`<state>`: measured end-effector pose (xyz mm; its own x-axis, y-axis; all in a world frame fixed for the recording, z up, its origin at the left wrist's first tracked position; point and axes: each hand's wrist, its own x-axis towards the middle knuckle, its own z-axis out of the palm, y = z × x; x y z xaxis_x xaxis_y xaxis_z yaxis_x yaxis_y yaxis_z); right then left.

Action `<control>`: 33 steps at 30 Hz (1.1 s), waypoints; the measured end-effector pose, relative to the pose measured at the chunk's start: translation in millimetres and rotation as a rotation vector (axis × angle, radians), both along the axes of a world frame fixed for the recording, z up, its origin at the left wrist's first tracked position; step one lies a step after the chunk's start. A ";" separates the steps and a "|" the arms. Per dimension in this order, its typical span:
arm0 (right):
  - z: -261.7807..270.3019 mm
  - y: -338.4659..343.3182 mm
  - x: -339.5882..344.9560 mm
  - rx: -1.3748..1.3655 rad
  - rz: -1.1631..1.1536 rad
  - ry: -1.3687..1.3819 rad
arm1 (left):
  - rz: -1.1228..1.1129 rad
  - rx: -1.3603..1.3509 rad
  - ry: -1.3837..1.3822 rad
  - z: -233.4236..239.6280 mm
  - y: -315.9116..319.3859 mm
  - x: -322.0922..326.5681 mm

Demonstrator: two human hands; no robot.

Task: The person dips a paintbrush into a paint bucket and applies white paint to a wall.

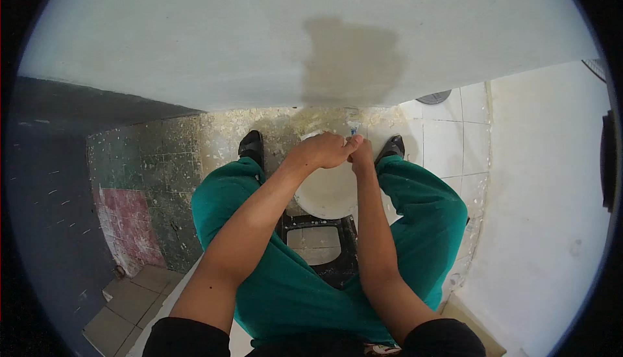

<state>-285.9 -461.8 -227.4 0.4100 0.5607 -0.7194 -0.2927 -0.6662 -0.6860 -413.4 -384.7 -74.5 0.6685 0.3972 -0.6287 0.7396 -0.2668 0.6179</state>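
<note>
My left hand (327, 150) and my right hand (360, 153) meet above a round white tub (328, 194) with pale, cloudy contents. A small tool (354, 132) with a blue part and a whitish far end sticks out from the right hand's fist; its exact kind is unclear. The left hand's fingers are curled under, and its thumb lies against the right hand at the tool. Whether the left hand also grips something is hidden. Behind the tub, between my legs, is a black plastic stool (346, 247).
A pale wall (233, 40) rises close ahead, bearing a large shadow. The floor (224, 133) is spattered and tiled. A dark wall (53, 177) stands left, a white wall (540, 172) right. A round grey object (434, 97) lies at the far right by the wall.
</note>
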 end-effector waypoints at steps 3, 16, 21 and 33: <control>-34.1 5.2 12.9 0.153 0.099 -0.066 | -0.030 0.000 0.027 -0.3 -0.7 5.4; -20.3 -17.5 24.5 0.359 -0.049 0.135 | -0.024 0.015 -0.009 -5.9 1.5 25.4; -14.5 -17.6 34.0 0.645 -0.171 0.345 | -0.069 0.041 0.016 -2.7 -4.2 32.7; -86.8 5.3 36.7 -0.060 0.166 -0.369 | -0.057 0.054 0.015 -5.6 -6.4 42.6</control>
<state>-249.2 -456.5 -314.1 0.5547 0.6022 -0.5742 0.0807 -0.7258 -0.6832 -370.8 -391.1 -80.2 0.6814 0.3925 -0.6178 0.7316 -0.3409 0.5903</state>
